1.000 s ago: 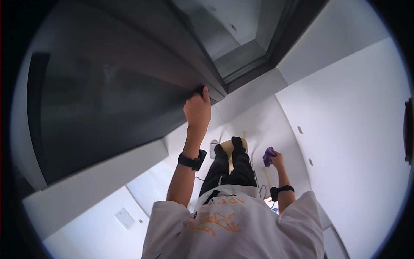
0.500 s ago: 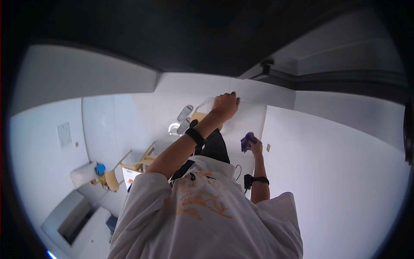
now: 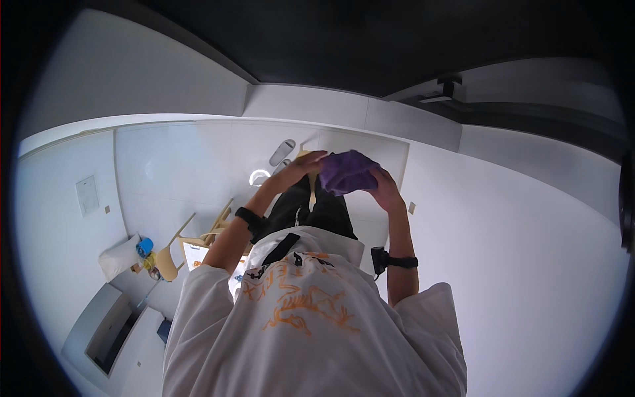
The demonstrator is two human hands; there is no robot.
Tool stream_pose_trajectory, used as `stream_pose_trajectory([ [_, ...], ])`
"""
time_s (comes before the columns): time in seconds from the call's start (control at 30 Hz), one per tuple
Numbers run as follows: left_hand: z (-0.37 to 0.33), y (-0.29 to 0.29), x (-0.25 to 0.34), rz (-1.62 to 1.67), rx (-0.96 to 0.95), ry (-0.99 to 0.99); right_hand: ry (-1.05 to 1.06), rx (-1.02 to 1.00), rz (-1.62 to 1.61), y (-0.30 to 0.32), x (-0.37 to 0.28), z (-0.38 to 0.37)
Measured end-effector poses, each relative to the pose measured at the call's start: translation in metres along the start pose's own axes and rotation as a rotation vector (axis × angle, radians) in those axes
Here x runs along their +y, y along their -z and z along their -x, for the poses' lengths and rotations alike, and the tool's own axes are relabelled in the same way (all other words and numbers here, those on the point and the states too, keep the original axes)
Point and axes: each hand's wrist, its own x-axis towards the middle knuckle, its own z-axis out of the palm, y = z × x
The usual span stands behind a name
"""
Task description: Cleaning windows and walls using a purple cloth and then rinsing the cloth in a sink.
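Both arms raised out in front, hands close together.
The left hand (image 3: 305, 164) reaches in with fingers extended; the right hand (image 3: 381, 188) is curled shut, and each wrist carries a dark band.

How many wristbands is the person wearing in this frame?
2. One black wristband sits on the left wrist, the other black wristband on the right forearm. Both hands, left and right, hold a purple cloth.

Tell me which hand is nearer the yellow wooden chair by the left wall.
Left. The left hand holds the purple cloth's left edge, on the chair's side; the right hand grips the cloth's far edge.
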Motion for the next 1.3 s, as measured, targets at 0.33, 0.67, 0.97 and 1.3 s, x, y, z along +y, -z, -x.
stream_pose_trajectory([
  [0.33,0.058,0.035,-0.004,0.243,0.307,-0.206,-0.459,-0.048,-0.861,-0.045,-0.063,-0.044],
  [0.67,0.058,0.022,-0.018,-0.018,0.403,-0.164,-0.311,0.004,-0.483,-0.083,-0.049,-0.059],
  [0.97,0.015,-0.001,-0.058,0.536,0.516,0.114,-0.437,-0.027,-0.836,-0.064,-0.025,-0.032],
  [1.3,-0.038,0.092,-0.121,-0.348,0.869,-0.359,-0.439,-0.218,-0.625,-0.109,0.035,-0.099],
])
